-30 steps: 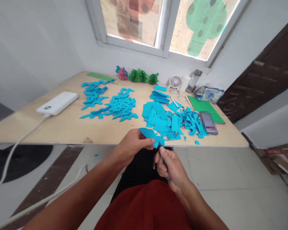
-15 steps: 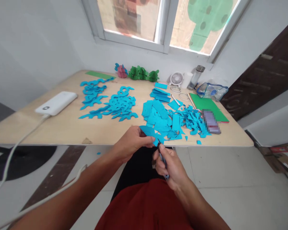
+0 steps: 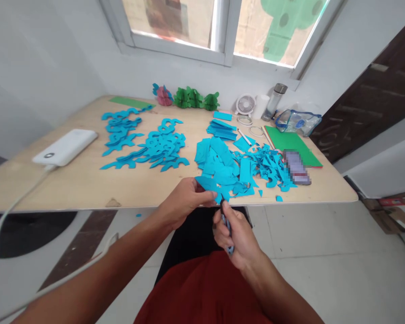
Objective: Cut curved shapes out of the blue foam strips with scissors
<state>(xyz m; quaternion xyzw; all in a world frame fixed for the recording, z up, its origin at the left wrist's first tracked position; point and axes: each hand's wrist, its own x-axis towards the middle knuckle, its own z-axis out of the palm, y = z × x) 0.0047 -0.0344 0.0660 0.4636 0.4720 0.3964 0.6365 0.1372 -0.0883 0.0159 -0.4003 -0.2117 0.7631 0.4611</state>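
Note:
In the head view my left hand (image 3: 192,198) pinches a blue paper piece (image 3: 207,183) between thumb and fingers, just over the table's front edge. My right hand (image 3: 234,229) is closed around a pair of scissors (image 3: 227,227) with grey-blue handles. Their dark tip meets the lower right part of the paper; my fingers hide much of the handles. Right behind the held piece lies a heap of blue paper offcuts (image 3: 219,159). Cut blue paper shapes (image 3: 162,146) are piled left of it, and another group of cut shapes (image 3: 121,130) lies farther left.
On the wooden table (image 3: 70,189) a white power bank (image 3: 65,146) with a cable sits at left. Folded blue strips (image 3: 222,129), a small fan (image 3: 245,104), a bottle (image 3: 275,101), a pouch (image 3: 299,122), a green sheet (image 3: 299,146) and a phone (image 3: 296,166) stand or lie toward the right.
The camera view has shifted slightly. My right hand and the scissors have moved a little left and turned slightly against the paper. My left hand keeps its pinch.

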